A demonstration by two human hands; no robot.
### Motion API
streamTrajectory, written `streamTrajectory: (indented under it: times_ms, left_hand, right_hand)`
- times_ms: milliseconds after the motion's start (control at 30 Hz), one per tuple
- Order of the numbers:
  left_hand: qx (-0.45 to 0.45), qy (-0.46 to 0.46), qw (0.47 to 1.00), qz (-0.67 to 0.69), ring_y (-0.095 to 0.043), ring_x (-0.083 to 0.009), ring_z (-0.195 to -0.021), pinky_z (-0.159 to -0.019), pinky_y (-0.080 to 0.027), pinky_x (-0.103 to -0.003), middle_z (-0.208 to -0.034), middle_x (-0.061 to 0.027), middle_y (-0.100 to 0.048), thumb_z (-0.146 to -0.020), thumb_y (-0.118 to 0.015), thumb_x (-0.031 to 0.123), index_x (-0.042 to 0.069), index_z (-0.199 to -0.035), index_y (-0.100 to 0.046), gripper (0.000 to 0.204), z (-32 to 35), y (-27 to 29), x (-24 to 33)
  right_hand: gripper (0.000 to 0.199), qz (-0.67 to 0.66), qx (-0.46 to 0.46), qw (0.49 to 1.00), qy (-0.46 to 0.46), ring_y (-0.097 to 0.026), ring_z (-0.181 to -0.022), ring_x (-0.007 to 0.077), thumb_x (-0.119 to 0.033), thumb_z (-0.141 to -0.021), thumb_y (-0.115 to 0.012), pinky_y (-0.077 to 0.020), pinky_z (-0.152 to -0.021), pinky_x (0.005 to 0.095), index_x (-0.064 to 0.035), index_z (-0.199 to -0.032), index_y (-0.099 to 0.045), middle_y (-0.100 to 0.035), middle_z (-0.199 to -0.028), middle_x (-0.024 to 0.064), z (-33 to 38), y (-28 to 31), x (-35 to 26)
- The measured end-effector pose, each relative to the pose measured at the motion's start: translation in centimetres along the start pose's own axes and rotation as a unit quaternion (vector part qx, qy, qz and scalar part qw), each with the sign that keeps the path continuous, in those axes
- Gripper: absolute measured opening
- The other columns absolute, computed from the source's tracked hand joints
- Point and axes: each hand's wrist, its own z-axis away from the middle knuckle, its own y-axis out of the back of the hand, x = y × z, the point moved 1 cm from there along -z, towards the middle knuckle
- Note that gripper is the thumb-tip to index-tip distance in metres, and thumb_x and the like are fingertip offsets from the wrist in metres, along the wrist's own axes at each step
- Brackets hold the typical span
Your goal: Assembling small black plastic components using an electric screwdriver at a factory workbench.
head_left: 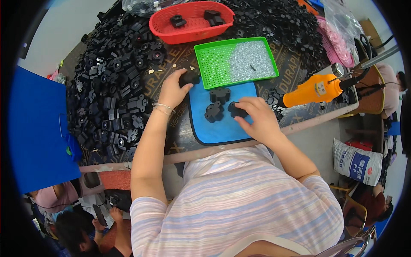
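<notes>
Black plastic parts occupy both hands: the left hand [173, 88] grips one part [189, 77] at the blue mat's [222, 128] corner, while the right hand [257, 116] pinches another [236, 110] on the mat, beside two loose pieces [216, 103].

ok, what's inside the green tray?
Green tray: a heap of small silvery screws fills its right half, with one dark piece on top. The left half shows bare perforated floor. Anything under the heap is hidden.
</notes>
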Motion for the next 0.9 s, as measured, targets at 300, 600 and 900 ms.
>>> streamTrajectory:
  times_ms: [300,600,900]
  left_hand:
    - [-0.059,0.082,0.972,0.211,-0.058,-0.0155,-0.089,-0.08,-0.047,-0.028,-0.096,-0.0067,-0.058,-0.061,-0.076,0.001,0.002,-0.103,-0.05,0.05,8.5,3.4,3.1]
    - [-0.111,0.026,0.982,0.153,-0.06,-0.0272,-0.081,-0.071,-0.049,-0.033,-0.094,-0.0131,-0.059,-0.06,-0.081,0.01,0.002,-0.1,-0.055,0.048,11.5,-0.6,8.0]
    - [-0.039,-0.01,0.995,0.086,-0.058,-0.0291,-0.085,-0.072,-0.049,-0.035,-0.096,-0.0133,-0.059,-0.061,-0.082,0.016,0.001,-0.101,-0.056,0.049,12.3,-0.7,8.4]
  right_hand:
    - [0.013,-0.034,-0.13,0.957,-0.256,-0.06,-0.059,0.0203,-0.012,-0.071,-0.07,-0.0467,-0.055,0.0312,-0.0032,-0.08,-0.067,-0.064,-0.072,0.0093,3.5,7.1,7.0]
    - [0.021,0.022,-0.09,0.975,-0.204,-0.059,-0.089,0.0285,-0.013,-0.074,-0.066,-0.0484,-0.077,0.0372,-0.0081,-0.094,-0.067,-0.059,-0.093,0.0103,2.0,5.0,7.8]
    - [0.01,0.103,-0.033,0.984,-0.139,-0.06,-0.08,0.0267,-0.012,-0.074,-0.068,-0.048,-0.07,0.036,-0.0056,-0.081,-0.066,-0.06,-0.078,0.0091,1.6,5.3,5.5]
